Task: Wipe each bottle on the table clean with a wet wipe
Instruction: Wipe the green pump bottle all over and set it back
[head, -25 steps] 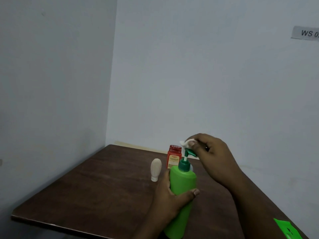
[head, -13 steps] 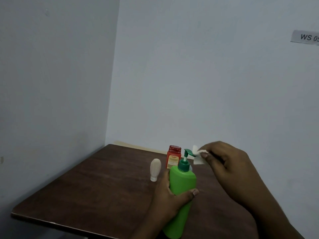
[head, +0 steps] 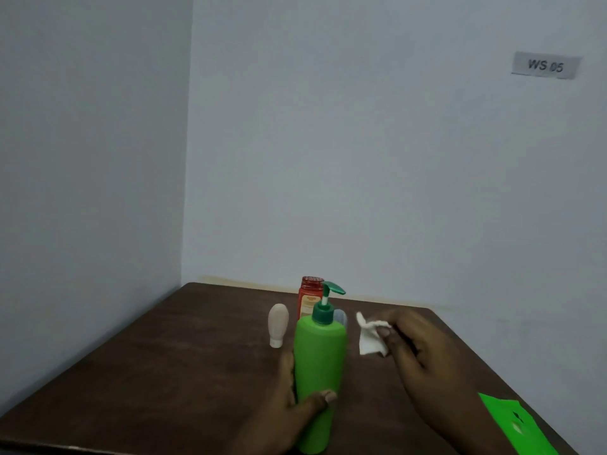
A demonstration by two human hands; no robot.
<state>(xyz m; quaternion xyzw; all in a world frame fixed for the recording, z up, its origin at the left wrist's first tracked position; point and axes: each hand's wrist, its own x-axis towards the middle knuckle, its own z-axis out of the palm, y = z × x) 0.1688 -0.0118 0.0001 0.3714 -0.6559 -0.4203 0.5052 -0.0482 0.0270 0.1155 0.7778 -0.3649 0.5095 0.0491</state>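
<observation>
Green pump bottle (head: 320, 372): I am holding it upright over the near part of the table, in front of the other bottles. I cannot tell whether its base is touching the tabletop.
Pump head (head: 331, 288): dark green, sitting on top of the bottle with its spout pointing right.
My left hand (head: 285, 415): I am gripping the lower body of the green bottle. My thumb (head: 323, 397) is lying across its front and my fingers are curling round the far side, out of sight.
Wet wipe (head: 371, 338): white and crumpled, hanging in the air just to the right of the bottle's shoulder and not touching it.
My right hand (head: 420, 346): I am pinching the wipe by its upper edge between my fingertips, holding it beside the bottle and apart from it.
Red bottle (head: 310, 297): standing upright behind the green one, partly hidden by it.
Cream bottle (head: 278, 323): small and rounded, standing on its cap just left of the green bottle.
Pale grey shape (head: 341, 317): peeking out behind the green bottle's right shoulder; too hidden to name.
Table (head: 164, 372): dark brown wood, pushed into the corner of two pale walls.
Green packet (head: 517, 421): lying flat at the table's near right edge, well apart from the bottles.
Wall label (head: 545, 65): reading "WS 05", high on the right wall.
</observation>
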